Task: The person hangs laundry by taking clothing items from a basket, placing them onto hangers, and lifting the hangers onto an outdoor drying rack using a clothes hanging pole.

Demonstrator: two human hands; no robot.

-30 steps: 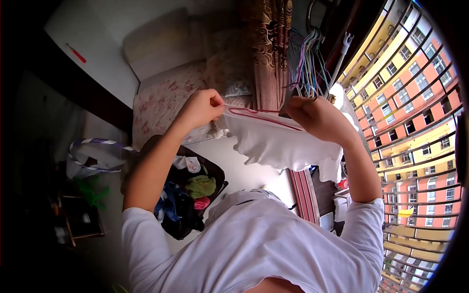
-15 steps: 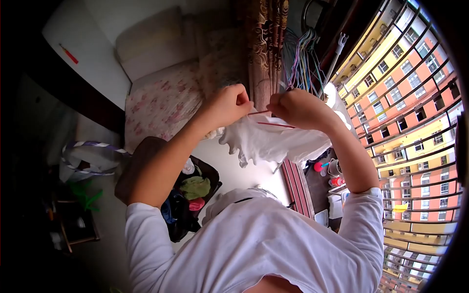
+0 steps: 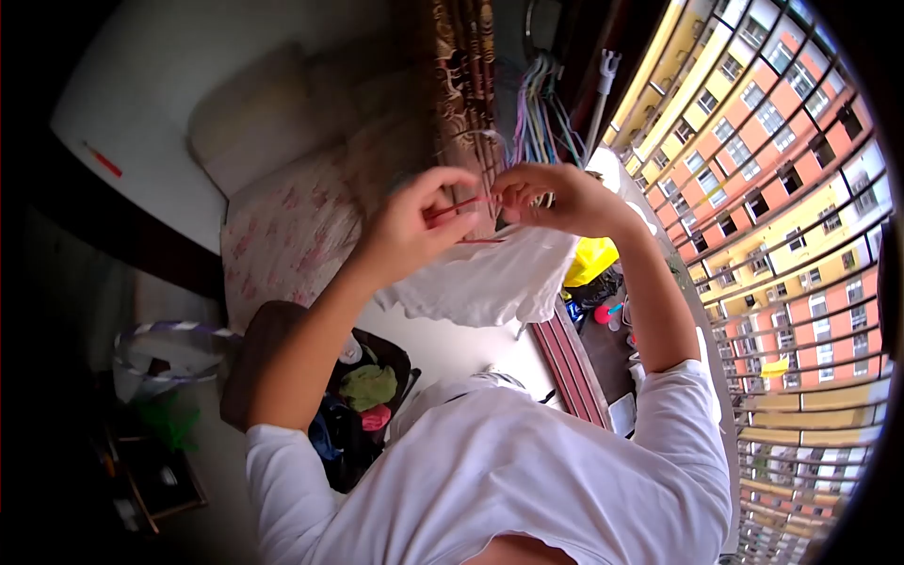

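Observation:
A thin red clothes hanger runs between my two hands at chest height. My left hand is curled around its left part, thumb and fingers a little apart. At the other end, the bent fingers of my right hand pinch the hanger; some blur covers the fingertips. A white garment hangs below both hands, with the hanger's lower red bar showing at its top edge.
Several coloured hangers hang beside a patterned curtain. A container of clothes stands below left, near a floral-covered sofa. Window bars line the right. A yellow bag lies by the ledge.
Both hands have shifted slightly left with the garment. My left fingers have loosened from a fist, and my right hand has turned. The yellow bag has come into view.

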